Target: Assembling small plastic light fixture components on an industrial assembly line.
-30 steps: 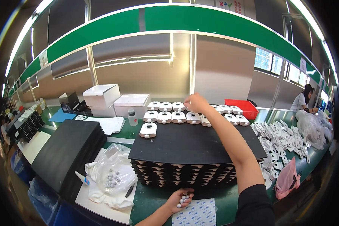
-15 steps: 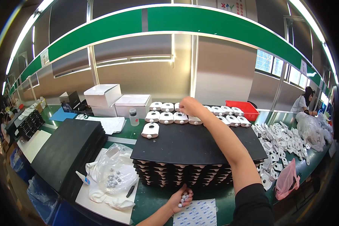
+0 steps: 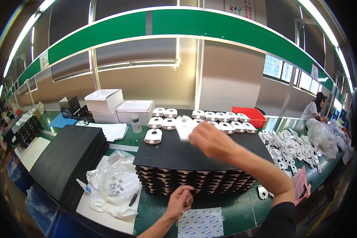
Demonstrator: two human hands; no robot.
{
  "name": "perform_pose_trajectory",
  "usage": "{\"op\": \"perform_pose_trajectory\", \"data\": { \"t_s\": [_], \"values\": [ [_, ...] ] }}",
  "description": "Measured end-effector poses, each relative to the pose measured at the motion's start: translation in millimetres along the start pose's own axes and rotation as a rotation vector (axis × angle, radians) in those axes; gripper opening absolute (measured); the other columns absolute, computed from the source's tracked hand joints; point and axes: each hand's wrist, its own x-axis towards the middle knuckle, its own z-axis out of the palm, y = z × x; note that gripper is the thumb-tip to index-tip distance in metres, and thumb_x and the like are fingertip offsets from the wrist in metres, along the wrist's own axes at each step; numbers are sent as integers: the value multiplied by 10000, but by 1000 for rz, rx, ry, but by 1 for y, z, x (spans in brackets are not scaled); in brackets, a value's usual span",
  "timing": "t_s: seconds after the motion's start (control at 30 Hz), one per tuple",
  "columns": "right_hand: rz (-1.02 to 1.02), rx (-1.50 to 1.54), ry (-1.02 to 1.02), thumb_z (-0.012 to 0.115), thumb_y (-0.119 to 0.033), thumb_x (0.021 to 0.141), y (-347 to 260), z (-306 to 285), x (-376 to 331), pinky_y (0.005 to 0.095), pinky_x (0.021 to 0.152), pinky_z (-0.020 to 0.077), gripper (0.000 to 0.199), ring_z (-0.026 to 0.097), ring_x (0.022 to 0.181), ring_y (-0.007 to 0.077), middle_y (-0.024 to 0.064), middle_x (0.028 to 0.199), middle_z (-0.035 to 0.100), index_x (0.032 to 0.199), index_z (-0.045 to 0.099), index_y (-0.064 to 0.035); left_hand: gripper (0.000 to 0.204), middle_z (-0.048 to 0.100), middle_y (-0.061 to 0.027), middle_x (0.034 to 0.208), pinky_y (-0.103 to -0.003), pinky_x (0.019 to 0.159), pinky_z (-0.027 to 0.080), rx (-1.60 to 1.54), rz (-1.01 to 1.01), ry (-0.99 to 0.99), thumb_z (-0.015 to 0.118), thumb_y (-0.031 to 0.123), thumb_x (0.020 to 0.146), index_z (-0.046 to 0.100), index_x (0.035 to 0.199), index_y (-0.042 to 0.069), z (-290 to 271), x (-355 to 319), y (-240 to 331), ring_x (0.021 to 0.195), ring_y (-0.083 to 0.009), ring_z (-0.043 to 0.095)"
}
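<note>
A long green workbench (image 3: 242,210) runs beneath and beyond a person's two bare hands. On it, between the left hand (image 3: 180,201) and the far side, rises a wide stack of black boards (image 3: 166,152), with pale parts showing in its layers. A second black stack (image 3: 67,154) stands well off to the left of both hands. To the right of the right hand (image 3: 214,142), beyond its forearm, lies a loose heap of white parts (image 3: 291,146). Ahead and to the left of the hands stand two white boxes (image 3: 103,101). Left of the left hand, a clear plastic bag (image 3: 117,170) rests on white cloth (image 3: 103,204). A red bin (image 3: 261,122) sits ahead and to the right of the right hand, and a blue-printed white sheet (image 3: 200,224) lies just below the left hand.

The right hand, above the wide stack, pinches one white part (image 3: 183,129), blurred and lifted at the fingertips. The left hand's fingers are curled near the stack's front edge; whether they hold anything, I cannot tell. Beyond and around the right hand, rows of white parts (image 3: 152,136) sit on the top board. Smallest are the pale balls (image 3: 115,187) in the clear bag.
</note>
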Motion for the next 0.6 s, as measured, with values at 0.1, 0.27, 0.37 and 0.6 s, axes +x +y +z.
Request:
{"op": "perform_pose_trajectory", "data": {
  "t_s": [0.1,0.27,0.37,0.6],
  "values": [
    [-86,-71,-21,529,-104,696,-47,-27,-21,334,804,423,264,515,867,243,114,884,544,922,524,32,327,373,50,596,-159,381,237,233,197,127,426,214,934,471,1181,5,28,0,34,462,-23,299],
    [-112,-97,-97,564,-87,705,-83,-38,-42,351,765,451,291,514,855,253,131,898,520,957,542,55,303,389,64,571,-155,380,246,308,299,154,473,266,917,558,1041,2,48,9,50,458,-3,323],
    [-116,-146,-136,549,-92,715,-86,-33,-51,352,776,447,268,518,877,251,123,910,527,950,548,36,269,408,75,543,-154,393,246,380,264,198,496,256,907,605,865,15,58,17,52,453,-3,340],
    [351,367,104,636,-116,758,-53,-56,-37,340,729,437,237,520,842,256,89,899,553,989,606,-69,282,512,48,604,-201,478,298,854,344,-14,531,236,877,618,821,-27,57,24,66,552,-20,366]
  ]
}}
